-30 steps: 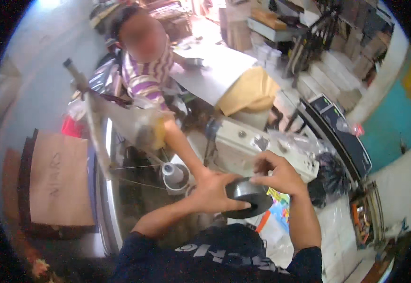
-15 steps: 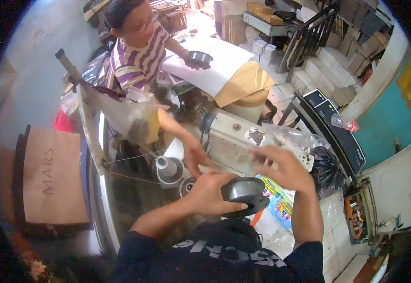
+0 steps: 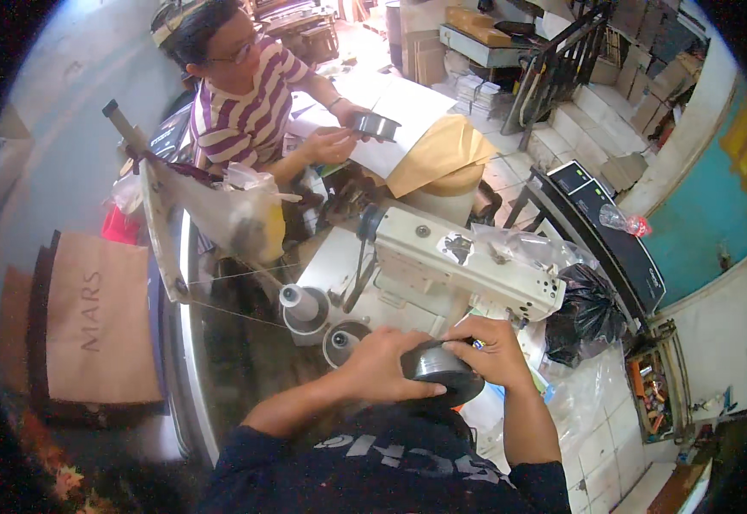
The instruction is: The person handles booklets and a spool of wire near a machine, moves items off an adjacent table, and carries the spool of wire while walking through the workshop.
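Note:
Close to my body, my left hand (image 3: 382,367) grips a dark spool (image 3: 444,361) wound with shiny grey strand, thumb along its lower side. My right hand (image 3: 495,349) is closed at the spool's upper right edge, thumb and fingertips pressed to the rim. Whether those fingertips also pinch a loose end is too small to tell. Just beyond my hands stands a cream sewing machine (image 3: 468,255). To its left are two thread cones, one white (image 3: 299,301) and one lower down (image 3: 341,341) beside my left hand.
Across the table a co-worker (image 3: 249,111) holds a similar spool (image 3: 377,127) with both hands. A thread stand with a hanging plastic bag (image 3: 249,206) rises at left, threads stretched to the cones. White sheets and brown paper (image 3: 442,152) lie beyond; a black bag (image 3: 583,313) sits right.
My right hand has come down and left onto the spool. The co-worker's reaching arm has drawn back from near my left hand to the other spool.

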Motion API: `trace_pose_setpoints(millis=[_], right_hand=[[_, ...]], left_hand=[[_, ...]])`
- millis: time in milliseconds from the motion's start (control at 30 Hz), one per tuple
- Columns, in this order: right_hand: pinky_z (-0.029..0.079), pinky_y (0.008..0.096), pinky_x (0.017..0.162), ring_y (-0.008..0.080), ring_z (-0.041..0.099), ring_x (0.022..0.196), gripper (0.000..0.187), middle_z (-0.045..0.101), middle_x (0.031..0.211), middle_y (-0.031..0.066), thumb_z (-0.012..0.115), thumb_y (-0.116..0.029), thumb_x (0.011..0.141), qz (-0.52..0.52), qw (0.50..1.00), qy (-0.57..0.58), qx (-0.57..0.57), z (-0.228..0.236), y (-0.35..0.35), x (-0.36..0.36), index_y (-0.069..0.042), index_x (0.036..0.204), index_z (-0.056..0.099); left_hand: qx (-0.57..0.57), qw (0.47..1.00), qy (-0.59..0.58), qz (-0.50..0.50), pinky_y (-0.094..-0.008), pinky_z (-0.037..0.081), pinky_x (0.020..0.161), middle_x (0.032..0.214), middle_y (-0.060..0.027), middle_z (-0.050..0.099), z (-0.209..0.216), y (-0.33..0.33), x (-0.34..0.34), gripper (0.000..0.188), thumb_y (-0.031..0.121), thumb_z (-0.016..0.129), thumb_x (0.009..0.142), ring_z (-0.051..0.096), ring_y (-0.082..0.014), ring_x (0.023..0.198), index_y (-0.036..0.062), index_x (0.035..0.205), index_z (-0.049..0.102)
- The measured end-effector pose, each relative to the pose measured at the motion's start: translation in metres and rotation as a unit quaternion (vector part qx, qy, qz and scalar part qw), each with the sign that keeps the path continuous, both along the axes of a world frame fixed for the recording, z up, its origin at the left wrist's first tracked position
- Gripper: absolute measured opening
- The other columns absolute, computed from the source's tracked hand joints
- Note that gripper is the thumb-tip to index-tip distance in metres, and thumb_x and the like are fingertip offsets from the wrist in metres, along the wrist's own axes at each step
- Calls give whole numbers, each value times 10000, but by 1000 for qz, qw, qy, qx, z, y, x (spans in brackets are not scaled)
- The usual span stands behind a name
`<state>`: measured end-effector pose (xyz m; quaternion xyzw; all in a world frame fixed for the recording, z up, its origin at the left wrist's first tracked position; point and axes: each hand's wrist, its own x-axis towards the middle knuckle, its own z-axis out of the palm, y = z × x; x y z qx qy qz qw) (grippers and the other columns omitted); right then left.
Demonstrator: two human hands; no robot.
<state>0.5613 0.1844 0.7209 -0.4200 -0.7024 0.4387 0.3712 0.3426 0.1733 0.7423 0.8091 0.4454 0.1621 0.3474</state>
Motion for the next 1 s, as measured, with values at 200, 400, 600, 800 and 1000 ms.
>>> trace_pose_setpoints(millis=[200,400,600,800,1000], right_hand=[[494,276,649,181,639,720,126,669,785,82,688,10,707,2,996,-13,83,-9,-4,-6,-29,826,681],[510,293,649,203,645,707,120,674,788,79,694,12,694,10,989,-27,142,-15,-5,-12,-39,801,673],[499,292,635,202,630,685,110,655,759,80,682,9,700,-23,994,3,109,-24,-9,-18,-37,798,660],[478,299,621,184,608,673,39,627,731,80,652,-2,731,-53,990,16,130,-34,-16,-19,-20,764,640],[491,310,739,192,615,849,401,634,964,103,676,-161,805,-53,930,303,-201,-56,-8,9,-55,1165,537]], left_hand=[[-36,999,7,3,-402,462,837,998,-162,643,-2,-2,-7,713,475,803,591,587,-337,954,44,1125,608],[-25,999,-47,12,-385,477,835,981,-179,649,-16,-6,-13,697,429,811,606,625,-326,899,3,1118,603],[-95,990,-99,21,-362,474,866,1038,-185,644,-12,-7,-16,702,392,821,622,630,-279,960,-24,1137,584],[-135,978,-160,28,-361,448,907,1092,-195,625,-24,-9,-14,667,375,793,653,605,-302,1031,3,1162,575],[-202,950,-228,73,-332,435,927,1080,-122,626,-40,-13,-9,631,258,832,661,581,-199,1015,-25,1156,562]])
